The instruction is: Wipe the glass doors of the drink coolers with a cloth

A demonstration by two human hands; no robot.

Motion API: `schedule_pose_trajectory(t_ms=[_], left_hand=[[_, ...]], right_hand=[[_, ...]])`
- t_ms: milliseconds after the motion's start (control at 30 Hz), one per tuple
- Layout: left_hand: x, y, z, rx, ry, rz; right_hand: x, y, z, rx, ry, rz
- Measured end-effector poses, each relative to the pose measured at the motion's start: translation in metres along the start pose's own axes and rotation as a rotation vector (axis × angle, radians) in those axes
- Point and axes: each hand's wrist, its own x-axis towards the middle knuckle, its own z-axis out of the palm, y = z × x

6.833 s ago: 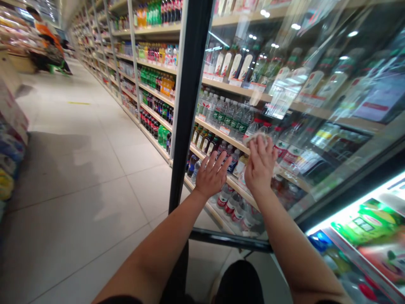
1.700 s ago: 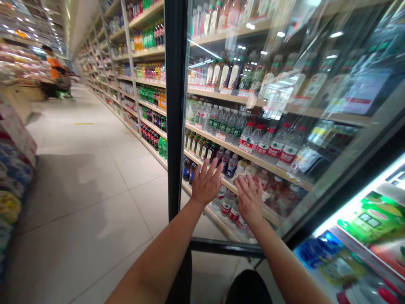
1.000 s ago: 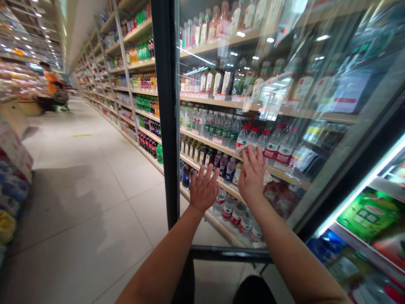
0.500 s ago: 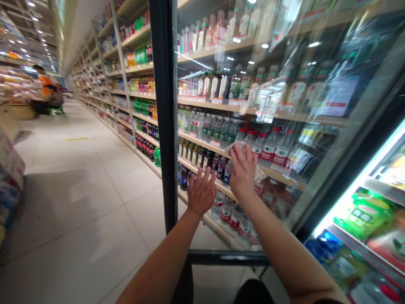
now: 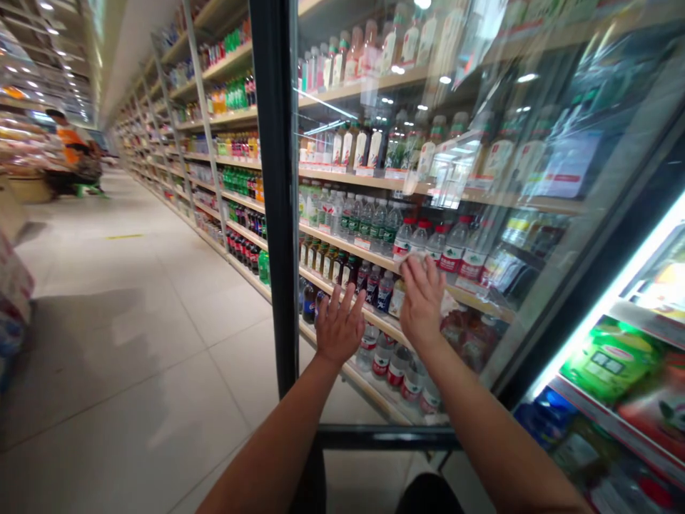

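Note:
A glass door [image 5: 364,100] in a black frame stands in front of me. My left hand [image 5: 339,325] lies open near its lower left part, fingers spread and palm toward the glass. To the right of it, my right hand [image 5: 422,296] presses a pale cloth [image 5: 450,303] to the pane, its fingers stretched over it. Edges of the cloth show above the fingertips and to the right of the hand; the rest is hidden beneath it. Shelves of bottles show through the glass behind both hands.
At right is a lit cooler with drinks, including a green pack [image 5: 615,360]. Long drink shelves [image 5: 235,118] run away to the left beside a tiled floor [image 5: 160,357]. Farther off, a person in an orange top [image 5: 69,143] sits low near stacked goods.
My right hand has moved a little to the right and down across the glass with the cloth. My left hand has stayed about where it was.

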Motion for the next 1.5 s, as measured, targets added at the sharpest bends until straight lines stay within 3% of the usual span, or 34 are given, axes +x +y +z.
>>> schedule_pose_trajectory(t_ms=[100, 300, 400, 533, 600, 767, 833, 1000, 1167, 1233, 1400, 1500], left_hand=[[0.001, 0.001, -0.001, -0.013, 0.005, -0.010], [0.000, 0.001, 0.000, 0.005, -0.006, -0.008], [0.000, 0.000, 0.001, 0.012, -0.005, -0.005], [0.001, 0.001, 0.000, 0.003, 0.002, -0.001], [0.002, 0.001, -0.001, 0.002, 0.006, 0.002], [0.003, 0.002, -0.002, -0.002, 0.009, 0.001], [0.002, 0.001, -0.002, -0.008, 0.002, -0.003], [0.001, 0.000, -0.001, 0.000, 0.012, 0.000], [0.000, 0.000, 0.000, -0.008, 0.002, -0.001], [-0.001, 0.000, 0.000, -0.009, -0.005, -0.003], [0.000, 0.001, -0.001, 0.010, 0.011, 0.001], [0.002, 0.001, -0.001, 0.014, 0.018, 0.007]], right_hand=[[-0.008, 0.002, -0.004, -0.018, -0.072, -0.048], [0.003, 0.035, -0.017, -0.030, 0.161, 0.215], [-0.030, 0.019, -0.013, -0.010, 0.080, 0.143], [-0.057, -0.002, -0.008, 0.022, -0.178, -0.096], [-0.047, 0.004, -0.010, 0.026, -0.155, -0.095], [-0.025, 0.023, -0.011, 0.002, 0.091, 0.139], [-0.037, 0.015, -0.008, 0.007, 0.074, 0.125], [-0.063, 0.008, -0.009, 0.034, -0.118, -0.072], [-0.046, 0.048, -0.021, -0.044, 0.098, 0.162], [-0.052, 0.050, -0.022, -0.050, 0.137, 0.214], [-0.090, 0.021, -0.016, -0.012, -0.062, 0.054], [-0.085, 0.023, -0.017, -0.009, -0.055, 0.012]])
